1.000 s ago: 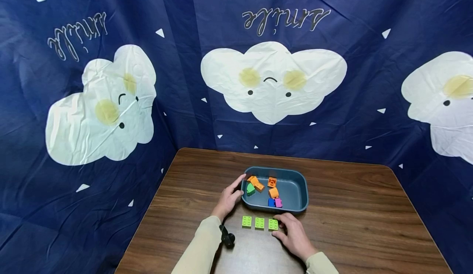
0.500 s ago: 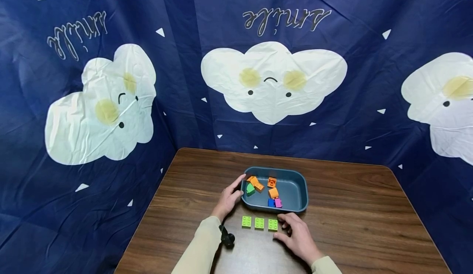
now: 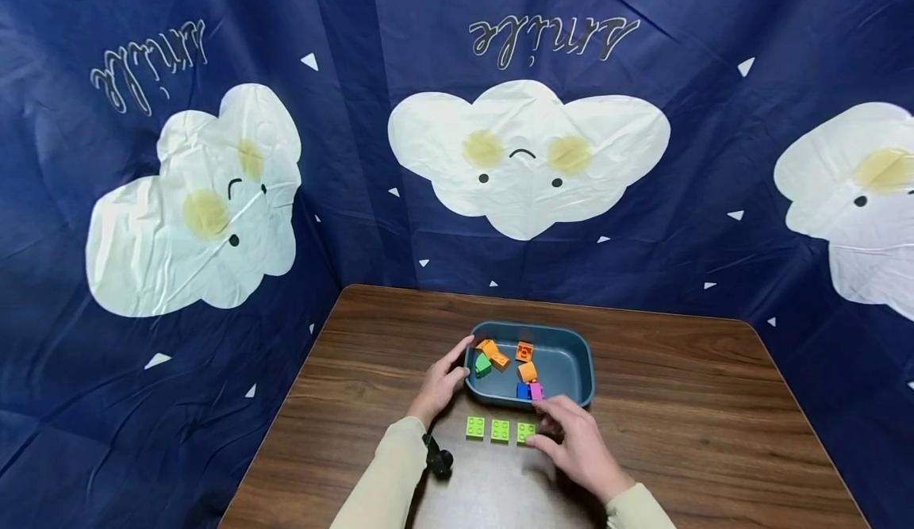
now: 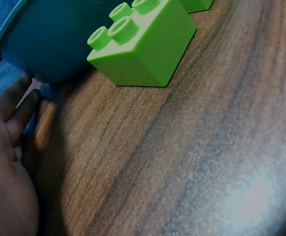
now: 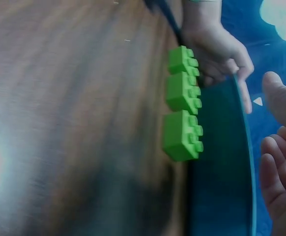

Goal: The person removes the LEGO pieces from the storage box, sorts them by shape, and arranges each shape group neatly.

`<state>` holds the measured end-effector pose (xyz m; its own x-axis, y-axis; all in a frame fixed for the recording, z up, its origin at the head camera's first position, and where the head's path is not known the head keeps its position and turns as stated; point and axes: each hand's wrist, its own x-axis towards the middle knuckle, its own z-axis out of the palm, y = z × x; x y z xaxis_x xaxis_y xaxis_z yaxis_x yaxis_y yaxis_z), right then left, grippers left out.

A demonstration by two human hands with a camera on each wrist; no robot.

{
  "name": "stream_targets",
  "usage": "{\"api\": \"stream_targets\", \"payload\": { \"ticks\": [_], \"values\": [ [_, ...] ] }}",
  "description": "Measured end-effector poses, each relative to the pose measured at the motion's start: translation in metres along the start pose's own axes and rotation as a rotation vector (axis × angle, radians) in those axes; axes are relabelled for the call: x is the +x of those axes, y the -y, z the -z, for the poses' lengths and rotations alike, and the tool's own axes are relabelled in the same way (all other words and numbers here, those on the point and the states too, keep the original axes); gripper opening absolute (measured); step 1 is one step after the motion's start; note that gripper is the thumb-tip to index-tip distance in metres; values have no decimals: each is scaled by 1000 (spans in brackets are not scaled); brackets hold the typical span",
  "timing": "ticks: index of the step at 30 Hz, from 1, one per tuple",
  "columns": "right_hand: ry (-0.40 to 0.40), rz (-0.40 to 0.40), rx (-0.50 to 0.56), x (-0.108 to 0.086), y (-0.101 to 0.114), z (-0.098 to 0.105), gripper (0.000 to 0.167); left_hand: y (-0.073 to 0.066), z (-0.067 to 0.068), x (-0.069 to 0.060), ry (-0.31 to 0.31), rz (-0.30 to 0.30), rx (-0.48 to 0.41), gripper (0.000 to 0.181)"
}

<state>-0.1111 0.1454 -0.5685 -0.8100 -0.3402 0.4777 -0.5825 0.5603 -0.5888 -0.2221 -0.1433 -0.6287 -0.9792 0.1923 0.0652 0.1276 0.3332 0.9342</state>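
Three lime-green bricks, the left one (image 3: 475,427), the middle one (image 3: 500,431) and the right one (image 3: 524,433), stand in a row in front of a dark teal bin (image 3: 571,364). My left hand (image 3: 437,389) rests on the bin's left end, fingers along its rim. Above the right brick and the bin's front rim, my right hand (image 3: 580,446) hovers with nothing in it; the right wrist view shows its relaxed fingers (image 5: 275,167) apart from the bricks. Inside the bin lie several orange bricks (image 3: 528,371), a green one (image 3: 483,365), a blue one (image 3: 524,391) and a pink one (image 3: 536,391).
The wooden table (image 3: 685,402) extends on both sides of the bin, with a dark blue curtain (image 3: 357,196) behind it. A black camera (image 3: 440,461) is strapped at my left wrist.
My right hand has let go of the right lime-green brick, drawn off to the right, then risen toward the bin's front rim. My left hand has stayed at the bin.
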Motion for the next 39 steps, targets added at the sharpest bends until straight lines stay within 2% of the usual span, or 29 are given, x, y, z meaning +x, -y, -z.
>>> {"api": "stream_targets", "payload": {
  "ticks": [4, 8, 11, 17, 23, 29, 32, 39],
  "values": [
    [-41, 25, -24, 14, -2, 8, 47, 1, 0, 1, -3, 9, -3, 66],
    [-51, -24, -56, 27, -11, 17, 40, 2, 1, 1, -5, -4, 1, 65],
    [-29, -67, -85, 38, -21, 24, 37, 2, 0, 1, -10, -17, 4, 65],
    [114, -93, -121, 55, -38, 34, 36, 2, 0, 2, -9, -25, -2, 65],
    [304, -36, -147, 70, -44, 35, 34, 1, 0, 1, -2, -20, 0, 64],
    [488, 44, -123, 84, -52, 28, 32, 1, 1, -1, 2, -9, 10, 64],
    [541, 93, -148, 89, -56, 25, 29, 1, 0, -1, 3, -2, 9, 64],
    [598, 120, -197, 96, -60, 20, 30, 2, 1, 0, 3, 6, 10, 65]
  ]
}}
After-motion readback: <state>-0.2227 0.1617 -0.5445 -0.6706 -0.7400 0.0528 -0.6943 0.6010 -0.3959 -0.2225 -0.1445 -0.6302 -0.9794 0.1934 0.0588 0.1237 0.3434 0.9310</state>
